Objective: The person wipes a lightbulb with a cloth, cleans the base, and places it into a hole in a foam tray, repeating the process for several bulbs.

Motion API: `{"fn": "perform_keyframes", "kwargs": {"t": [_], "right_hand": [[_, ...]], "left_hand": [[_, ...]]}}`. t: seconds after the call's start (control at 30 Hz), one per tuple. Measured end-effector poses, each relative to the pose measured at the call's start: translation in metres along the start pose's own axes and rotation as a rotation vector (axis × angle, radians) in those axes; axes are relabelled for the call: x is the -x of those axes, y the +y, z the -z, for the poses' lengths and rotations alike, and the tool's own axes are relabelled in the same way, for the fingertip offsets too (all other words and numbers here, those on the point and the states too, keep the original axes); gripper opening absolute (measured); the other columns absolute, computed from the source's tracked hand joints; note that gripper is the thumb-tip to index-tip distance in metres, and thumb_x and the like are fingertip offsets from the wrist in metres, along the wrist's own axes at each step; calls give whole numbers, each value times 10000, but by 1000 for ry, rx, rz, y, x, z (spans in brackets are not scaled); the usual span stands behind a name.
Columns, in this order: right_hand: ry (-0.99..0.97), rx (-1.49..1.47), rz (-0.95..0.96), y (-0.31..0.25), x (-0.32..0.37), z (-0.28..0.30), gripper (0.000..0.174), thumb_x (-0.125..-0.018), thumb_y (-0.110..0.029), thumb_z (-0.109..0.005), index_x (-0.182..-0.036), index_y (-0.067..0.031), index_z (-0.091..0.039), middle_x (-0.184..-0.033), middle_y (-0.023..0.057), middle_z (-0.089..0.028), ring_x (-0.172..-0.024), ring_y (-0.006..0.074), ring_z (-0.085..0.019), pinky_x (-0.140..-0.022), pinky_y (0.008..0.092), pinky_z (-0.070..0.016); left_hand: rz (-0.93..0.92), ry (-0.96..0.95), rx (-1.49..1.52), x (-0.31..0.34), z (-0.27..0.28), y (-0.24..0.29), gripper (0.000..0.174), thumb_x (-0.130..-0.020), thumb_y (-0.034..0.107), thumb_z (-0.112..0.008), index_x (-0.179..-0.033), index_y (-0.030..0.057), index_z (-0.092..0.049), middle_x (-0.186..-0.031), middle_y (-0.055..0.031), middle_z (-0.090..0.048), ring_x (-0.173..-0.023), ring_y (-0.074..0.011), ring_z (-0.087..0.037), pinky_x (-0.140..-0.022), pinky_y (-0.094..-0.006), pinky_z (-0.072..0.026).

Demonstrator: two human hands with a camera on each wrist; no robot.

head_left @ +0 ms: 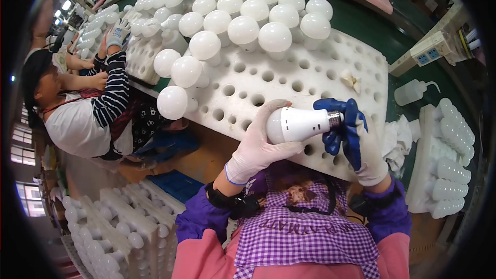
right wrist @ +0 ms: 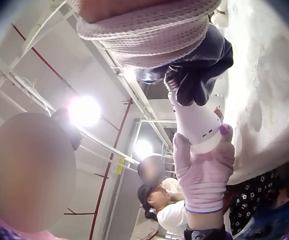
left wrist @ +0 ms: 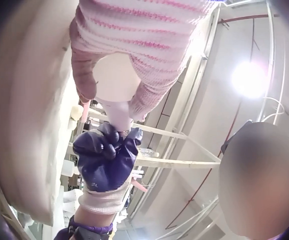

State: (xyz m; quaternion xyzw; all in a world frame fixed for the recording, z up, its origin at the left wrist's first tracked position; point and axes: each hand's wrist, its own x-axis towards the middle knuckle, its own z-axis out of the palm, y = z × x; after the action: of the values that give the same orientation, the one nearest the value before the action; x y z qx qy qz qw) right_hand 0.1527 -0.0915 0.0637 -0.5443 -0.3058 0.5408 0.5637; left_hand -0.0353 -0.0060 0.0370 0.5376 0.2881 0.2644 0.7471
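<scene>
A white bulb (head_left: 299, 125) lies sideways above the foam tray's near part, its metal screw end toward the right. My left hand (head_left: 262, 147), in a pale knit glove, grips the round end between thumb and fingers; the left wrist view shows this hand (left wrist: 129, 50) around the bulb (left wrist: 118, 82). My right hand (head_left: 356, 139), in a white glove with blue coated fingers, pinches the screw end. In the right wrist view the blue fingers (right wrist: 197, 75) are at the metal cap and the pale glove (right wrist: 204, 172) holds the other end of the bulb (right wrist: 197, 120).
The foam tray (head_left: 351, 51) has rows of holes, with upright bulbs (head_left: 243, 30) at its far and left sides and a small broken-looking piece (head_left: 350, 80). To the right are a squeeze bottle (head_left: 409, 93), a crumpled cloth (head_left: 398, 142) and more bulbs (head_left: 450, 168). Another person (head_left: 85, 119) works at left.
</scene>
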Motion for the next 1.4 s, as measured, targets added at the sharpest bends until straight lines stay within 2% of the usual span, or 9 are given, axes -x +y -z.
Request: {"fn": "perform_keyframes", "kwargs": {"t": [0.27, 0.43, 0.67, 0.97, 1.03, 1.17, 1.23, 1.37, 1.4], "right_hand": [[-62, 24, 39, -6, 0, 7, 589, -970, -491, -367, -1183, 21, -566, -680, 74, -585, -512, 96, -517, -509, 216, -427], [-102, 183, -47, -21, 2, 6, 316, -890, -139, -619, -1166, 12, -592, -839, 56, -644, -656, 59, -564, -588, 182, -458], [-164, 86, 129, -14, 5, 9, 436, -735, 51, -712, -1152, 36, -585, -1131, 83, -623, -901, 105, -592, -785, 226, -504], [-119, 134, 104, -13, 10, 12, 452, -743, -5, -738, -1168, 17, -587, -1129, 67, -624, -903, 96, -595, -745, 217, -506], [-99, 148, 124, -14, 10, 11, 449, -742, -2, -736, -1167, 13, -591, -1122, 59, -627, -885, 89, -592, -735, 211, -500], [-53, 122, -12, -15, 11, 14, 433, -754, -18, -736, -1163, 3, -598, -1083, 48, -638, -888, 88, -597, -727, 206, -502], [-31, 100, -83, -15, 11, 15, 427, -757, -24, -736, -1161, -2, -599, -1068, 44, -641, -892, 88, -600, -737, 206, -504], [-80, 140, 57, -12, 10, 17, 427, -750, -37, -743, -1151, -1, -601, -1109, 65, -629, -985, 117, -586, -858, 247, -478], [-136, 197, 208, -10, 9, 19, 435, -747, -40, -745, -1154, 0, -597, -1131, 72, -623, -1016, 128, -577, -894, 259, -463]], "left_hand": [[71, -2, 79, -2, 2, -11, 772, -668, 158, -784, -1296, 13, -359, -1132, -130, -526, -905, -191, -621, -674, -273, -543], [-15, -31, 149, 1, -3, -15, 688, -754, 166, -748, -1306, 19, -365, -1080, -101, -539, -812, -175, -630, -623, -243, -527], [320, -257, 763, 5, 4, -20, 660, -856, 400, -634, -1337, 47, -351, -1072, -155, -562, -680, -205, -624, -503, -239, -473], [99, -164, 329, 8, -2, -18, 877, -746, 453, -740, -1367, 35, -283, -1182, -151, -510, -883, -238, -628, -658, -281, -533], [-123, -82, 89, 5, -3, -26, 882, -716, 340, -798, -1361, 21, -289, -1251, -140, -460, -1094, -251, -546, -869, -343, -494], [-363, -23, -130, 8, -15, -28, 784, -724, 235, -785, -1328, 7, -339, -1216, -142, -477, -1131, -254, -500, -959, -345, -418], [-718, 132, -747, 6, -15, -28, 774, -705, 173, -797, -1319, 15, -353, -1221, -147, -482, -1126, -253, -510, -958, -352, -422], [-396, 4, -328, 4, -5, -34, 743, -735, 211, -782, -1315, 19, -359, -1220, -138, -485, -1082, -254, -547, -887, -341, -482], [-51, -258, 251, -1, 10, -41, 800, -732, 251, -787, -1339, 10, -326, -1226, -150, -487, -1011, -253, -581, -821, -328, -508]]}}
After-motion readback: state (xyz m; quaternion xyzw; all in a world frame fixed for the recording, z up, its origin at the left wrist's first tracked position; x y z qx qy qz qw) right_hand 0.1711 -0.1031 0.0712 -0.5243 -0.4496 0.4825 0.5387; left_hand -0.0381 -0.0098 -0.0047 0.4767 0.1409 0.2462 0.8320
